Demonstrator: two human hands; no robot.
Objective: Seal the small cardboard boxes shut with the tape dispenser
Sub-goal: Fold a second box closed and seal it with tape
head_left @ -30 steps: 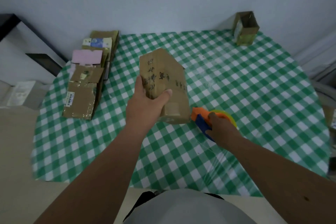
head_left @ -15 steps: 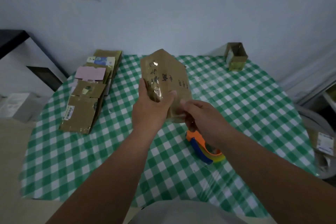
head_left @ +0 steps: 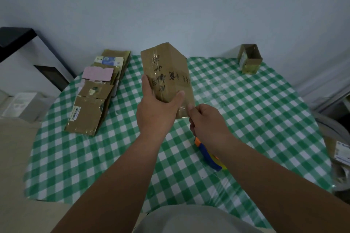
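1. The left hand (head_left: 158, 108) holds a small cardboard box (head_left: 167, 73) up above the desk (head_left: 265, 119), which wears a green-and-white checked cloth. Its grip is wide around the box's lower end, fingers along the left face and thumb pressed on the front.
2. The box is tilted, its top leaning away toward the wall. Black handwriting and a glossy strip of clear tape (head_left: 158, 73) run down its front face.
3. The right hand (head_left: 206, 119) is at the lower right corner of the box, its grip narrow, fingers curled and pinching at the tape edge there.
4. The tape dispenser (head_left: 209, 154), orange, blue and yellow, lies on the desk below the box, partly hidden under the right forearm; neither hand touches it.
5. Left of the box, a pile of flattened cardboard boxes (head_left: 89, 111) lies on the desk, with a pink piece (head_left: 97, 73) on top further back.
6. Far right of the box, near the wall, an open small carton (head_left: 250, 59) stands upright on the desk.
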